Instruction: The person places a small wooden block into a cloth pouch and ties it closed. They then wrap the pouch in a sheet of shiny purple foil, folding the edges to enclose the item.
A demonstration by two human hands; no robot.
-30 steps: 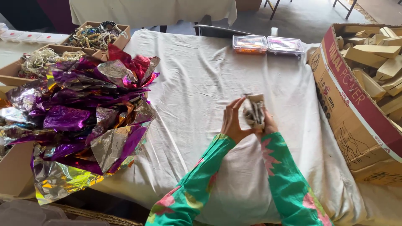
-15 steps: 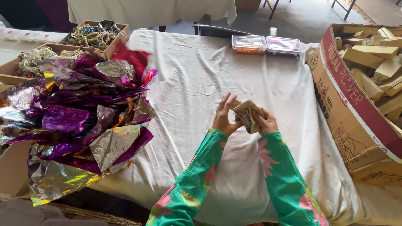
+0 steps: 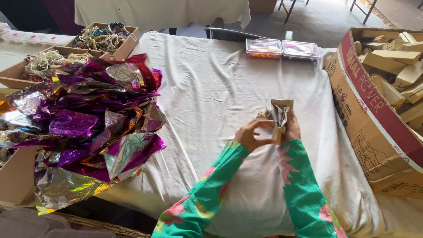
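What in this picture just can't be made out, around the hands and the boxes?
- Tan packet, head view: its lower part is hidden by the left hand and right hand, so the grip on it is unclear.
- Two clear lidded boxes: contents too small to tell.
- Big cardboard box: cut off by the right edge.
- Foil sheets: they hide whatever lies beneath.

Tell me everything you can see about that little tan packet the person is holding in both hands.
The tan packet looks like a small block wrapped in brownish paper with a crinkled silvery layer showing at its open side. It stands roughly upright above the white tablecloth, near the table's right side. The left hand grips its lower left edge; the right hand supports it from behind.
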